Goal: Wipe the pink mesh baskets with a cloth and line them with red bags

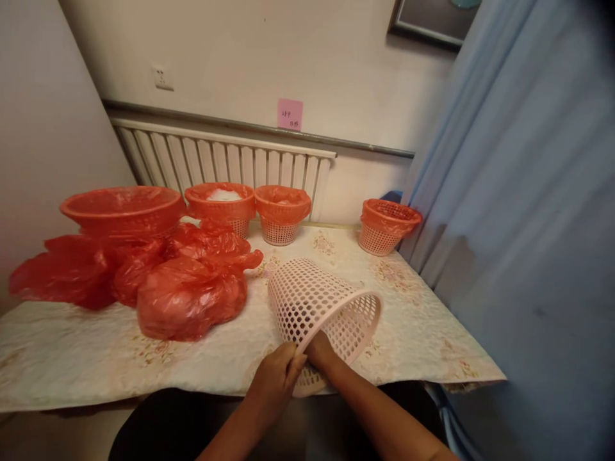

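Observation:
A pale pink perforated plastic wastebasket lies tilted on its side at the table's front edge, its mouth turned toward me and to the right. My left hand is closed around the left part of its rim, thumb on top. Through the mouth reaches my right hand, inside the basket near the lower wall. Its fingers are largely hidden, and I cannot make out whether they hold anything. To the left of the basket sits a knotted red plastic bag, stuffed full.
More red bags lie at the left. Along the back stand a wide red-lined basin, two red-lined baskets, one with white contents beside it, and another lined basket by the blue curtain. A radiator is behind.

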The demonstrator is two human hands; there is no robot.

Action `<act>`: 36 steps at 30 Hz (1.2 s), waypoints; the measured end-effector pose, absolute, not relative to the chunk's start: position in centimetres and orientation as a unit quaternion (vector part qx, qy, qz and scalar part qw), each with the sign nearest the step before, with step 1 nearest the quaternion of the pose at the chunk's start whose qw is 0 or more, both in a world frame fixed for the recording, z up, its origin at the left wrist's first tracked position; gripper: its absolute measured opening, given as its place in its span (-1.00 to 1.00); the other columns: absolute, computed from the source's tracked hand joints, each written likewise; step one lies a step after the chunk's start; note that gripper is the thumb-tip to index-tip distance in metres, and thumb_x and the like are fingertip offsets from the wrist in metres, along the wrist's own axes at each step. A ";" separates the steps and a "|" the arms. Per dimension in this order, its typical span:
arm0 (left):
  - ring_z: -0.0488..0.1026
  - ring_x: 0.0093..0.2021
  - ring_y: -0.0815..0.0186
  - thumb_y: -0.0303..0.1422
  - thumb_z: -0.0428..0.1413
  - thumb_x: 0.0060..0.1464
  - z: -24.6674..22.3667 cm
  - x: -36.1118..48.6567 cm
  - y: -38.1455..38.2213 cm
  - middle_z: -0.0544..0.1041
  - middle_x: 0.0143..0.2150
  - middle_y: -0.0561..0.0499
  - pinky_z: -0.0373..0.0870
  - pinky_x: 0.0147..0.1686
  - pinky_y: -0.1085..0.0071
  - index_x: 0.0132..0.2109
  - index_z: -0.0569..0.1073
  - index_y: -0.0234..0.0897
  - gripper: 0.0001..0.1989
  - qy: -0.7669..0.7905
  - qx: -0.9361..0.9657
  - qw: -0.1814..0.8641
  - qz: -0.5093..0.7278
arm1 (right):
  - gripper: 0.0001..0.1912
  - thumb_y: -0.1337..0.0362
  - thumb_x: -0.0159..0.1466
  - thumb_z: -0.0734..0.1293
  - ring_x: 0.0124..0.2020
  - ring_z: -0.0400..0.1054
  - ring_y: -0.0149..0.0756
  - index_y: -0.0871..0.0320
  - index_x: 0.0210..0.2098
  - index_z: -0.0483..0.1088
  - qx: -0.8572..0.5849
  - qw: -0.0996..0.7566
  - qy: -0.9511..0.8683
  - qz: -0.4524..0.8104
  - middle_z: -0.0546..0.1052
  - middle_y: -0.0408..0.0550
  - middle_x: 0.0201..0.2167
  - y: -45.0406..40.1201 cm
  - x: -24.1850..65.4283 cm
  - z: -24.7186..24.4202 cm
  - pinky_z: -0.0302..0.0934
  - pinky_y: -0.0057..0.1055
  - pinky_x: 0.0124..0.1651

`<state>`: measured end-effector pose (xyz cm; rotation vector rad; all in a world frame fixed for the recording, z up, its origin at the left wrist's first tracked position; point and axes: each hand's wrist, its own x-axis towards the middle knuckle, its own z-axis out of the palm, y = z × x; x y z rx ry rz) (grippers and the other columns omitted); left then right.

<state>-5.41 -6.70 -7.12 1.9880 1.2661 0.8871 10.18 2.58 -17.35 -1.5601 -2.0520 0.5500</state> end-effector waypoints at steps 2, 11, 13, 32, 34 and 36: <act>0.26 -0.44 0.33 -0.11 -0.14 0.26 -8.2 -5.8 -7.0 0.29 -0.48 0.10 0.18 -0.40 0.41 -0.44 0.19 -0.21 -0.64 0.491 0.734 0.310 0.352 | -0.60 0.33 0.30 0.22 0.17 0.30 -0.17 0.06 0.12 0.37 -0.573 0.261 -0.753 0.193 0.44 -0.02 0.13 2.0 10.5 -17.7 0.21 -0.29 0.15; 0.26 -0.44 0.34 -0.02 -0.06 0.20 -11.8 -8.0 -9.3 0.29 -0.48 0.10 0.28 -0.42 0.44 -0.44 0.23 -0.21 -0.61 0.509 0.654 0.362 0.426 | -0.45 0.47 0.12 0.22 0.14 0.32 -0.14 0.02 0.08 0.41 -0.567 0.281 -0.755 0.172 0.43 -0.06 0.14 0.7 10.0 -17.9 0.18 -0.29 0.18; 0.32 -0.41 0.31 0.00 0.01 0.14 -12.4 -8.3 -9.8 0.36 -0.46 0.08 0.34 -0.39 0.42 -0.41 0.28 -0.22 -0.62 0.509 0.645 0.374 0.429 | -0.44 0.49 0.09 0.22 0.13 0.33 -0.13 0.03 0.06 0.42 -0.568 0.281 -0.754 0.170 0.44 -0.05 0.13 0.6 10.0 -17.9 0.18 -0.28 0.18; 0.42 -0.38 0.29 -0.24 -0.05 0.22 -11.3 -8.4 -9.4 0.46 -0.40 0.03 0.40 -0.33 0.39 -0.32 0.38 -0.24 -0.77 0.486 0.727 0.278 0.398 | -0.68 0.40 0.28 0.20 0.04 0.36 -0.24 0.10 -0.03 0.43 -0.565 0.315 -0.733 0.213 0.50 -0.02 0.00 1.8 7.4 -16.2 0.26 -0.31 0.09; 0.45 -0.34 0.29 -0.28 -0.06 0.24 -9.5 -8.1 -9.2 0.49 -0.36 0.01 0.42 -0.30 0.39 -0.26 0.40 -0.25 -0.80 0.461 0.750 0.264 0.394 | -0.76 0.32 0.35 0.20 -0.02 0.38 -0.28 0.10 -0.05 0.42 -0.555 0.322 -0.735 0.221 0.50 -0.02 -0.02 2.0 6.1 -15.5 0.28 -0.29 0.05; 0.49 -0.32 0.28 -0.29 -0.04 0.24 -7.8 -7.7 -9.1 0.53 -0.32 -0.01 0.45 -0.26 0.37 -0.17 0.41 -0.25 -0.82 0.449 0.763 0.247 0.394 | -0.79 0.22 0.37 0.23 -0.10 0.41 -0.30 0.14 -0.10 0.43 -0.544 0.329 -0.737 0.230 0.50 -0.02 -0.07 1.9 5.3 -15.2 0.31 -0.27 0.00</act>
